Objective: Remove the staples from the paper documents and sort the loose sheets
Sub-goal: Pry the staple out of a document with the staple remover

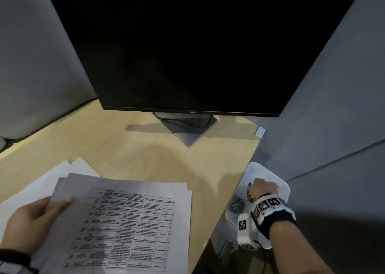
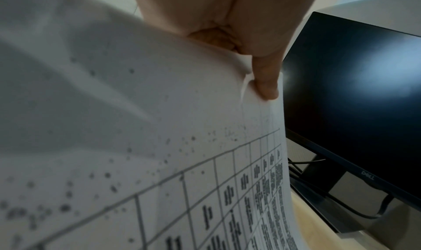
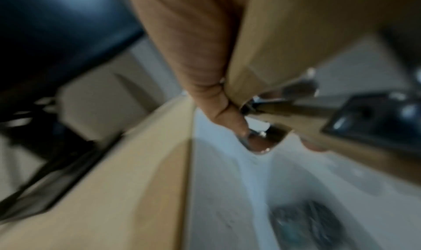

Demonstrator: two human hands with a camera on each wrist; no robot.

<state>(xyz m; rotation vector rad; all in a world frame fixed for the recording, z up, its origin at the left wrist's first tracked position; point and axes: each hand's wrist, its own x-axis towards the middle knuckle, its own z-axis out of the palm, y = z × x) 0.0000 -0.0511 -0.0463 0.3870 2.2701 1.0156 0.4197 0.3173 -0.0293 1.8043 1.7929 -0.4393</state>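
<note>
Left hand (image 1: 31, 221) pinching the paper documents (image 1: 125, 221) at their left edge, thumb on top, other fingers tucked underneath. Printed table on the top sheet, several sheets fanned slightly apart behind it. Stack lifted a bit off the wooden tabletop (image 1: 129, 148), near the front left corner. More loose sheets (image 1: 52, 173) lying flat just behind and to the left, partly covered by the held stack. From the left wrist view, thumb (image 2: 265, 81) pressing a small crease into the page edge.

Right hand (image 1: 262, 189) off past the right edge of the tabletop, over a white bin (image 1: 277, 180) that sits beside and below it. Fingers curled around a metal staple remover (image 3: 284, 95), thumb tip against its shiny lower part; that view pretty blurry, so no telling whether a staple is in it. Dark clump at the bottom of the bin (image 1: 236, 204), too smeared to identify.

Big black Dell monitor (image 1: 198, 44) switched off at the back, stand (image 1: 187, 127) and cable on the tabletop. Grey partition walls (image 1: 333, 107) on both sides.
</note>
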